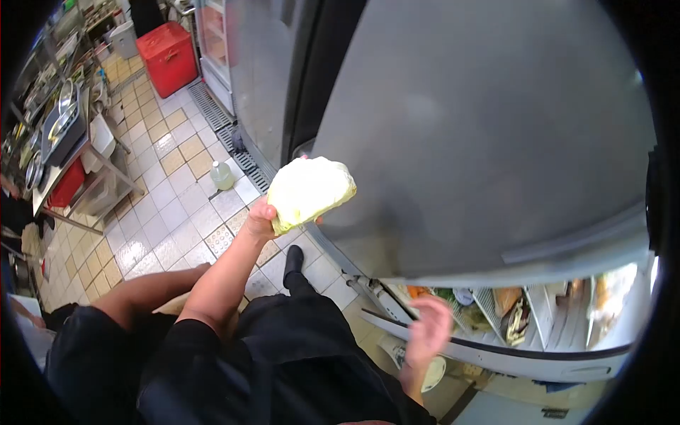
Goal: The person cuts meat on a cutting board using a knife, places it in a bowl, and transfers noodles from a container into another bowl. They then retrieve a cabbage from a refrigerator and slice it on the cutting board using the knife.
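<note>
My left hand (263,216) grips a pale, whitish-green cabbage (312,190) and holds it up in front of a large grey fridge door (482,142). The thumb shows at the cabbage's lower left; most of the fingers are behind it. My right hand (429,329), slightly blurred, is apart from the cabbage, empty, with its fingers loosely spread. It is beside the edge of an open fridge compartment (524,356), where vegetables and other food lie between white wire dividers.
Another person's bare arm (152,289) is close by my left arm. On the tiled floor stand a bottle of pale liquid (222,176) and a red box (167,59). A metal table (106,170) with trays and bowls is at the left.
</note>
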The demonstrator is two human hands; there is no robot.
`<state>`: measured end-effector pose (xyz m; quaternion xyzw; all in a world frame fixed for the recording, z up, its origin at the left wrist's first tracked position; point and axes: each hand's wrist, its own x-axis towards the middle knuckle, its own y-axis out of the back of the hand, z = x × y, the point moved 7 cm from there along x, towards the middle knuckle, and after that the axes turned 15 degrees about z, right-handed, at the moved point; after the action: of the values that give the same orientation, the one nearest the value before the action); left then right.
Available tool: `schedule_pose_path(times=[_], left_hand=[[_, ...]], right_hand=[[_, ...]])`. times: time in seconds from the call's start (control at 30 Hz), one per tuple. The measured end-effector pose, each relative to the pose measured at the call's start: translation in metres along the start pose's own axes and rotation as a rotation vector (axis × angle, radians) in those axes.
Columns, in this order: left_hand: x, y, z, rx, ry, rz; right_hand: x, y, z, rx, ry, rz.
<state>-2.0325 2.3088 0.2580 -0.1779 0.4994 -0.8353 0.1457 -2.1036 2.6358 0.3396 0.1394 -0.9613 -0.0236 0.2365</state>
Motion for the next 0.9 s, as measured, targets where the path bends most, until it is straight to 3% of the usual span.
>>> schedule_pose_path(times=[0.07,0.13,0.2,0.23,0.3,0.33,0.37,0.4,0.43,0.53,0.57,0.7,0.83,0.9], left_hand=[[0.012,0.02,0.023,0.084,-0.086,0.098],[0.018,0.04,0.034,0.173,-0.215,0.28],[0.018,0.068,0.039,0.303,-0.287,0.444],[0.017,0.076,0.043,0.416,-0.337,0.521],[0.01,0.081,0.054,0.948,-0.495,0.564],[0.005,0.08,0.059,1.317,-0.682,0.459],[0.004,0.09,0.054,1.489,-0.72,0.405],[0.001,0.092,0.06,1.769,-0.728,0.381],[-0.002,0.09,0.076,1.954,-0.696,0.385],[-0.008,0.134,0.103,1.943,-0.302,0.546],[-0.016,0.15,0.116,1.963,-0.286,0.574],[-0.062,0.194,0.174,1.945,-0.385,0.636],[-0.118,0.227,0.245,1.747,-0.564,0.743],[-0.145,0.237,0.288,1.598,-0.539,0.778]], right_hand=[[0.001,-0.067,0.059,0.214,-0.436,-0.298],[0.009,-0.126,0.104,0.318,-0.564,-0.55],[0.019,-0.194,0.119,0.674,-0.877,-0.61],[0.027,-0.229,0.12,0.747,-0.935,-0.656],[0.036,-0.293,0.149,0.969,-1.14,-0.726],[0.037,-0.333,0.162,1.07,-1.253,-0.791],[0.035,-0.36,0.178,1.077,-1.327,-0.795],[0.038,-0.386,0.189,0.845,-1.283,-0.717],[0.03,-0.408,0.196,0.901,-1.373,-0.787],[0.002,-0.456,0.238,0.858,-1.538,-0.891],[-0.008,-0.473,0.247,0.812,-1.563,-0.901],[-0.052,-0.552,0.234,0.769,-1.634,-1.063],[-0.081,-0.638,0.196,0.677,-1.494,-1.201],[-0.101,-0.681,0.191,0.697,-1.527,-1.269]])
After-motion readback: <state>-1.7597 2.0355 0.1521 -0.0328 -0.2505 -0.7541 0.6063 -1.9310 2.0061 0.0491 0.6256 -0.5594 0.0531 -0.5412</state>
